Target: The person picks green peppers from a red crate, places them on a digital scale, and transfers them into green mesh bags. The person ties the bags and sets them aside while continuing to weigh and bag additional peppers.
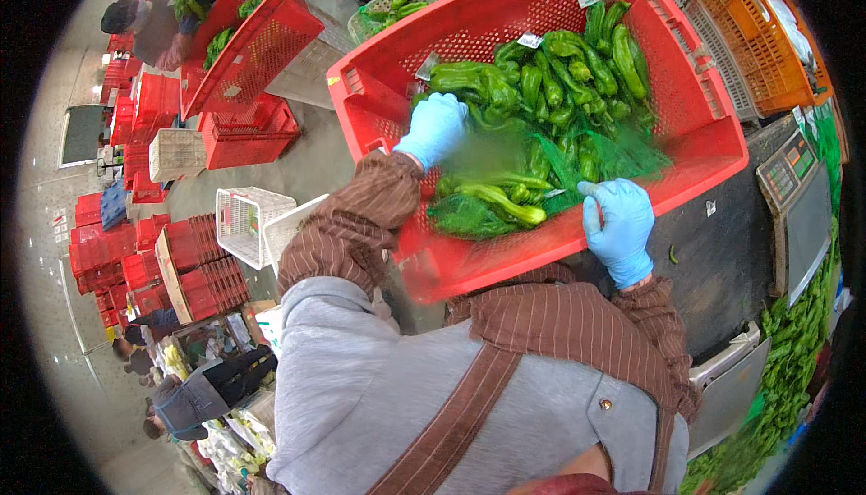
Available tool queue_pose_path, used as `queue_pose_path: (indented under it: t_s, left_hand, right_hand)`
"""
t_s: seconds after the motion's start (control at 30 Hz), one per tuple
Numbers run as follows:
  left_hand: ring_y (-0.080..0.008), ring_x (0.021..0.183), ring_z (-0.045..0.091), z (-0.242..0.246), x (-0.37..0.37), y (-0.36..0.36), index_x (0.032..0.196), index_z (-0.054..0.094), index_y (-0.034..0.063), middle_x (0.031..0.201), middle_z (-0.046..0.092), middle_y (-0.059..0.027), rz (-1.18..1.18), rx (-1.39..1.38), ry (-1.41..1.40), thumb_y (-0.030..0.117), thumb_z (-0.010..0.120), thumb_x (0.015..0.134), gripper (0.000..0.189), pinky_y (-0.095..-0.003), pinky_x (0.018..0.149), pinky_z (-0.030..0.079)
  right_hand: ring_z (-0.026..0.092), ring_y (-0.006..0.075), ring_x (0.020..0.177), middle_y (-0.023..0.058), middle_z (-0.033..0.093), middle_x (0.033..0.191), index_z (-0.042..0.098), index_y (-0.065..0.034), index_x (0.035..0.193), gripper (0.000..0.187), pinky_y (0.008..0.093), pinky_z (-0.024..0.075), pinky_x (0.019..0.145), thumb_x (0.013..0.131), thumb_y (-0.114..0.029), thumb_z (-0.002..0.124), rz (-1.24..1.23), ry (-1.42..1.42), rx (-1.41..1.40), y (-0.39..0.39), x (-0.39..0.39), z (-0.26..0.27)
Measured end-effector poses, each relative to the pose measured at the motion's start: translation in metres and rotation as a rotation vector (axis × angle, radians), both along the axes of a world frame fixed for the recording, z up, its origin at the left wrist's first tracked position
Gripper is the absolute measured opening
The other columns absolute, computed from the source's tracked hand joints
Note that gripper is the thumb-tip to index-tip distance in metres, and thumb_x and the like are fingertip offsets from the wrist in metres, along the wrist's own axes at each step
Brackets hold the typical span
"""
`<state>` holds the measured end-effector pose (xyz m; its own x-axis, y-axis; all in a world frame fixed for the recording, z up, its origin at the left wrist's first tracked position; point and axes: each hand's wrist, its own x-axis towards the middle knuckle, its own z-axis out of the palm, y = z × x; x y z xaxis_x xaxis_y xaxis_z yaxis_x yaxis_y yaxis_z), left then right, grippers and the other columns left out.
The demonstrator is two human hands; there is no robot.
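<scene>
A large red plastic crate (521, 262) lies before me, holding green peppers (568, 79) in green mesh bags. My left hand (436, 131), in a blue glove, is closed at the crate's left side, at the blurred mesh of a bag; its fingertips are hidden. My right hand (619, 228), also gloved in blue, is over the near rim, with thumb and forefinger at the edge of the green mesh bag (558, 170). Between and below the hands lies a mesh bag of longer, paler peppers (504, 203). Small white tags lie on or beside the bags.
Right of the crate are a dark tabletop (703, 251), a digital scale (798, 197) and a long heap of green peppers (778, 387). An orange crate (764, 35) stands at upper right. Stacked red crates (203, 265), white baskets (254, 224) and several people are to the left.
</scene>
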<state>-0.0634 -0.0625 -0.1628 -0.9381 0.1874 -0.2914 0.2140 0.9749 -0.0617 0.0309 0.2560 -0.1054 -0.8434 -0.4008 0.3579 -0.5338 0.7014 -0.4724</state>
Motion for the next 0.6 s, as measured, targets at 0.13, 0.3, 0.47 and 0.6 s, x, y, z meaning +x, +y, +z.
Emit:
queue_pose_path:
  t_s: [0.13,0.3,0.47,0.6]
  left_hand:
    - [-0.0403,0.126,0.046,-0.014,0.002,-0.006,0.128,0.056,0.0154,0.138,0.05,-0.0131,-0.244,0.141,-0.179,0.031,0.068,0.079,0.053,-0.0495,0.103,0.041]
    - [-0.0318,0.114,0.056,0.0,-0.004,-0.01,0.112,0.067,0.017,0.124,0.057,-0.0098,-0.173,-0.061,-0.292,0.038,0.07,0.078,0.04,-0.0457,0.096,0.046]
    - [-0.034,0.098,0.064,0.016,-0.056,0.006,0.096,0.071,0.0113,0.099,0.068,-0.0179,0.117,0.462,-0.019,0.032,0.068,0.079,0.027,-0.0457,0.083,0.05]
    - [-0.0335,0.103,0.062,-0.005,-0.071,0.051,0.104,0.071,0.0154,0.106,0.067,-0.0138,-0.181,0.452,0.185,0.039,0.069,0.079,0.034,-0.0431,0.09,0.05]
  right_hand:
    - [0.06,0.028,0.076,0.0075,0.062,0.077,0.067,-0.0082,0.09,0.013,0.0411,0.0473,0.075,0.084,-0.018,0.06,0.0,-0.002,0.01,0.001,0.0,-0.002]
    - [0.06,0.027,0.075,0.0066,0.062,0.075,0.067,-0.0086,0.088,0.01,0.0401,0.047,0.074,0.083,-0.016,0.062,-0.013,0.019,-0.022,0.001,0.002,-0.002]
    - [0.06,0.0264,0.074,0.0064,0.061,0.073,0.067,-0.0096,0.086,0.009,0.0397,0.0472,0.075,0.082,-0.016,0.063,-0.054,0.072,-0.027,0.001,0.004,-0.002]
    - [0.06,0.0266,0.073,0.0063,0.06,0.072,0.066,-0.0102,0.085,0.009,0.04,0.0469,0.074,0.081,-0.018,0.063,-0.066,0.032,-0.018,0.002,0.005,-0.002]
